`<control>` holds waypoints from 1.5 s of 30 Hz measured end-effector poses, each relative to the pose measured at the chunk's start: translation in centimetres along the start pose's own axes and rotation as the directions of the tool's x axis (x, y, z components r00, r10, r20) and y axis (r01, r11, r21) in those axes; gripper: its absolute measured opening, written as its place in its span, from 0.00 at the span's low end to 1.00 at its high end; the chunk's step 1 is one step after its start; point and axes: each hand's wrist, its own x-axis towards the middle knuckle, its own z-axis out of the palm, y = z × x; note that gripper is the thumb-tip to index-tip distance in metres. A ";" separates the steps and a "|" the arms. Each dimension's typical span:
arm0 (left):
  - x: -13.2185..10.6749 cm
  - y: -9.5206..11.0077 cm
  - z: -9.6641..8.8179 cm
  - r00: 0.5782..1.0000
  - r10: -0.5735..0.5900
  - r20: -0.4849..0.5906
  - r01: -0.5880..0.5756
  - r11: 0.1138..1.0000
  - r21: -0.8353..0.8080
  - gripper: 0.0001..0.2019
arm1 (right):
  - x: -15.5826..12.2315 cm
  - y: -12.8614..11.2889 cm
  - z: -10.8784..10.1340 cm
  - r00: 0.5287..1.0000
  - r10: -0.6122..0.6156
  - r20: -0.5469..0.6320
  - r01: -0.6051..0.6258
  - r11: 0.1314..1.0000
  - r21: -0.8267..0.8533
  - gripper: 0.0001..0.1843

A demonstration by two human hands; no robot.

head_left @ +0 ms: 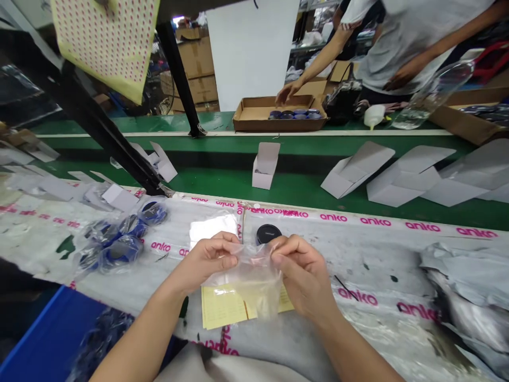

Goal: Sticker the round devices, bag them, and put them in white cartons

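Note:
A clear plastic bag [254, 276] is stretched between my two hands, its upper edge pinched at both corners. My left hand [210, 260] grips the left corner between thumb and fingers. At the right corner, my right hand [300, 268] pinches the film the same way. Beneath the bag lies a yellow printed sheet [222, 310], partly seen through the plastic. A round black cap [268, 233] rests on the table just beyond my right fingers. Behind my left hand sits a stack of white bags or sheets [212, 228].
Several bagged blue round items [119, 249] lie at left, above a blue bin [35, 334]. White open boxes [264, 167] stand on the green conveyor [222, 164]. Across it, a person's hand [288, 93] reaches over a cardboard tray [254, 124]. Grey plastic packaging [473, 276] lies at right.

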 end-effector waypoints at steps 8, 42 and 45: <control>-0.4 0.9 0.5 0.978 0.008 -0.209 -0.024 0.997 -0.074 0.17 | -0.4 -1.1 0.7 0.828 -0.561 0.019 0.392 0.554 -0.734 0.04; -2.4 -1.2 2.2 0.985 -0.086 -0.147 0.039 0.954 -0.298 0.24 | -1.9 2.0 2.7 0.869 -0.258 0.422 0.474 0.681 -0.559 0.15; -2.4 -1.1 1.8 0.973 -0.114 -0.203 0.048 0.951 -0.306 0.24 | -1.7 2.1 2.3 0.876 -0.324 0.356 0.472 0.724 -0.502 0.12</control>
